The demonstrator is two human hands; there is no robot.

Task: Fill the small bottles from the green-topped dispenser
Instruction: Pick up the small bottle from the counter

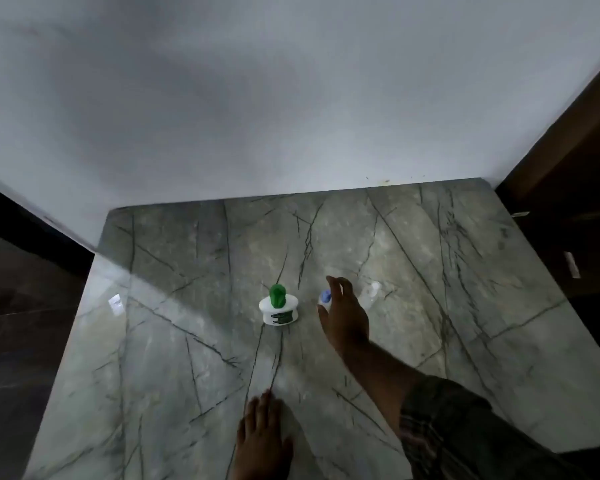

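The white dispenser (pixel 278 308) with a green top stands upright near the middle of the marble table (pixel 187 341). To its right stands a small bottle with a blue cap (pixel 325 297), partly hidden by my right hand (pixel 343 315). That hand hovers at the bottle with fingers spread, the thumb just beyond the cap; I see no closed grip. A second small clear bottle (pixel 370 293) stands just right of my fingers. My left hand (pixel 262 434) lies flat on the table near the front edge and holds nothing.
A pale wall (pixel 291 98) rises straight behind the table. Dark wooden furniture (pixel 568 202) stands along the right side, and a dark floor (pixel 21 323) drops away on the left. Bare marble surrounds the three items.
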